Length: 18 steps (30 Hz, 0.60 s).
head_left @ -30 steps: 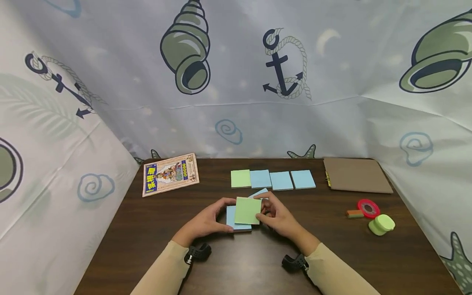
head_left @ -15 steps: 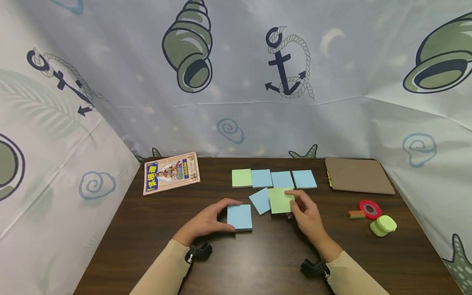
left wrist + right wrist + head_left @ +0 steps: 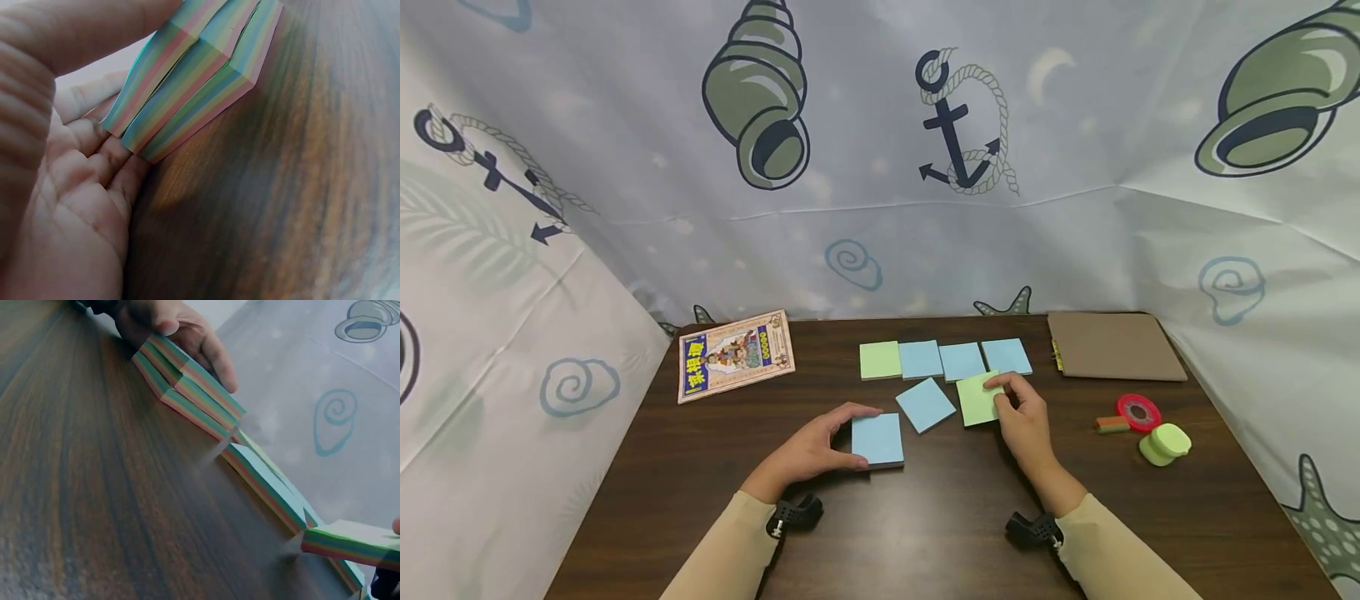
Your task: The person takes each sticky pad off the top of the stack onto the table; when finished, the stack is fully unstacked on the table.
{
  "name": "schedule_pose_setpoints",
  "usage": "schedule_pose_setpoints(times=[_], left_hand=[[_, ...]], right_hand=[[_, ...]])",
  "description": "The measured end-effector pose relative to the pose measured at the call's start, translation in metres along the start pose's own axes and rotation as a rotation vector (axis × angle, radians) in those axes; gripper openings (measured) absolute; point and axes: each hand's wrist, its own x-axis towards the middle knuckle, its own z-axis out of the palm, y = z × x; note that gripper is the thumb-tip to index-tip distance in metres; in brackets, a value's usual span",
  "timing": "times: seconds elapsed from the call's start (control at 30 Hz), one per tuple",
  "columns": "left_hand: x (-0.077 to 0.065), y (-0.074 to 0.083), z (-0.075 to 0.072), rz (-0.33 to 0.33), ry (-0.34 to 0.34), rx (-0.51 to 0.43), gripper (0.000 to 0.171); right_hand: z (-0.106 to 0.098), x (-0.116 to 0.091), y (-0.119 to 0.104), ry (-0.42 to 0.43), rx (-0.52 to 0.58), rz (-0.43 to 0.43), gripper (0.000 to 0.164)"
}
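Observation:
My left hand (image 3: 808, 450) grips a small stack of square sticky note pads (image 3: 877, 437) on the table, thumb at its near side and fingers at the far side. The top pad is blue; the left wrist view shows striped, multicoloured edges of the stacked pads (image 3: 181, 78). To the right, my right hand (image 3: 1028, 427) pinches a green-topped sticky note pad (image 3: 975, 400) by its right side. In the right wrist view this pad (image 3: 350, 544) appears low, close to the table. Between both hands lies a turned blue sticky note pad (image 3: 926, 406).
Behind, a row holds a green pad (image 3: 880, 360) and blue pads (image 3: 921, 359). A booklet (image 3: 736, 356) lies back left, a brown folder-like item (image 3: 1116, 346) back right. A red ring-shaped item (image 3: 1138, 412), an orange-green block (image 3: 1112, 424) and a light-green container (image 3: 1165, 444) are at right.
My right hand has carried the green pad from above the stack to the right, past the turned blue pad, and lower. The left hand has stayed on the stack.

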Motion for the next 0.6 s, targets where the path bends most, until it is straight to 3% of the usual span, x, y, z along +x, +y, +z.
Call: schedule_pose_setpoints(times=[0.3, 0.6], left_hand=[[0.0007, -0.0011, 0.001, -0.006, 0.01, -0.005, 0.077], [0.0001, -0.0049, 0.0014, -0.01, 0.015, -0.009, 0.075]], right_hand=[[0.002, 0.0028, 0.0, -0.005, -0.202, 0.02, 0.025], [0.0053, 0.0023, 0.0026, -0.075, -0.406, 0.001, 0.013]])
